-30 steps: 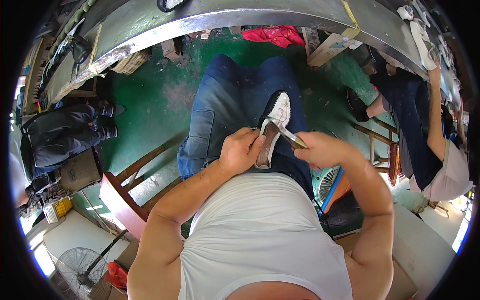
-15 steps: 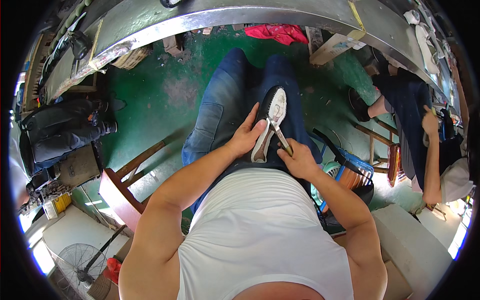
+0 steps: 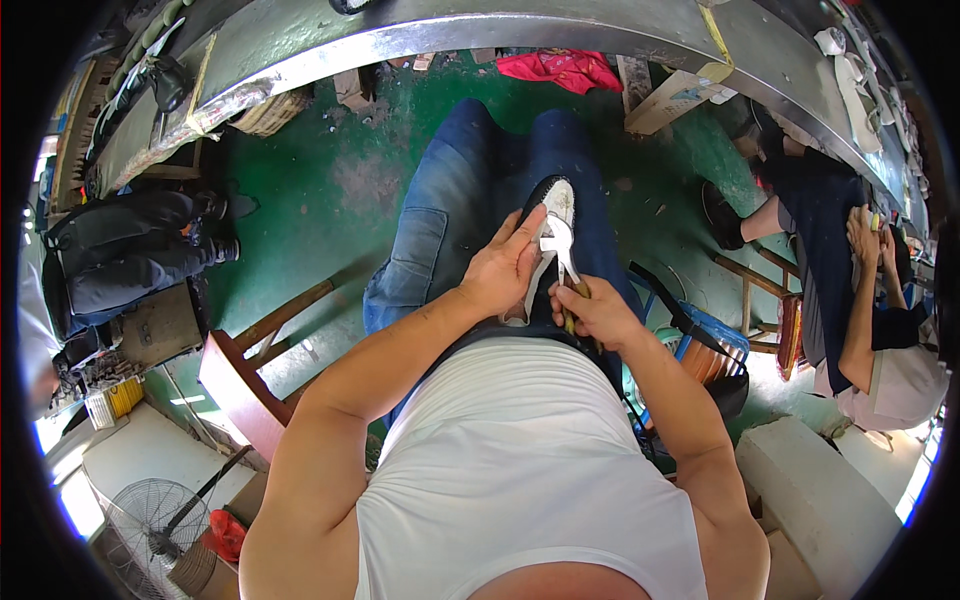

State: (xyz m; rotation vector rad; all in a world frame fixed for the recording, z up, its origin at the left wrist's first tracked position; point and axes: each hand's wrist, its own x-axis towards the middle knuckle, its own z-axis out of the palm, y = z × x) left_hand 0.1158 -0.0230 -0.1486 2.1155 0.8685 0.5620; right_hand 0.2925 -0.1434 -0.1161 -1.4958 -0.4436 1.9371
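Across my lap lies a shoe point(image 3: 562, 199) with its pale underside up, a dark upper and a puckered edge round the toe. My left hand point(image 3: 505, 262) is closed on its left side, fingers toward the toe, hiding part of the middle. My right hand point(image 3: 600, 312) is wrapped round the handles of what look like lasting pincers point(image 3: 566, 262). Their metal head rests at the middle of the shoe, close to my left fingertips. Whether the jaws grip any material cannot be made out.
A long metal-edged workbench point(image 3: 420, 45) curves across the far side. A red cloth point(image 3: 560, 70) lies beneath it. At the right sits another person point(image 3: 860, 300); another point(image 3: 130, 245) is at the left. A wooden stool point(image 3: 245, 385) and a fan point(image 3: 160, 530) stand left.
The pincers' head has turned and stands more upright over the shoe. My left fingers have shifted rightward over the shoe's middle. The person at the right has brought both hands together.
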